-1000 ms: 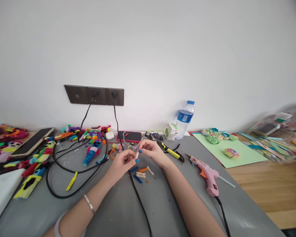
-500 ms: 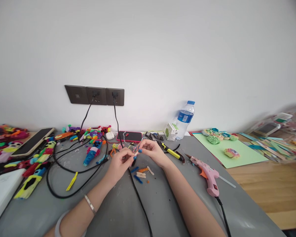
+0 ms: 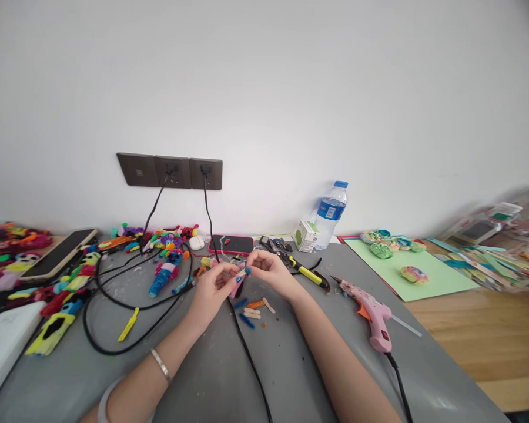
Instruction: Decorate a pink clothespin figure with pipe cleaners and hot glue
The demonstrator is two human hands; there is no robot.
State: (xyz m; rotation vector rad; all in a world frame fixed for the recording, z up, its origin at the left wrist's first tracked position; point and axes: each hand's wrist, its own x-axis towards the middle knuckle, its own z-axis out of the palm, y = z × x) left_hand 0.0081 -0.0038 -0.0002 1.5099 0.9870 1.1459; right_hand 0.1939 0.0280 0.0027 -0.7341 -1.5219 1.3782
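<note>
My left hand (image 3: 212, 292) and my right hand (image 3: 272, 274) meet above the middle of the table, each in a fingertip pinch. Between them is a short cream pipe cleaner piece (image 3: 242, 273), mostly covered by the fingers. Something pink (image 3: 235, 290) shows just under my left fingertips; I cannot tell what it belongs to. Below my hands lie short cream pipe cleaner pieces (image 3: 252, 313), blue pieces (image 3: 247, 320) and an orange piece (image 3: 256, 304). A black cable (image 3: 247, 346) runs beneath my hands toward the front edge.
Looped black cable (image 3: 110, 352) and colourful pipe cleaner figures (image 3: 170, 271) lie left. A pink glue gun (image 3: 372, 314) and a yellow-handled cutter (image 3: 308, 272) lie right. Behind stand a water bottle (image 3: 330, 217) and a small carton (image 3: 305, 236). Green paper (image 3: 441, 276) is far right.
My fingers have shifted slightly around the cream piece, the left thumb turning upward. Pink now shows below the left fingertips. The things on the table stay where they were.
</note>
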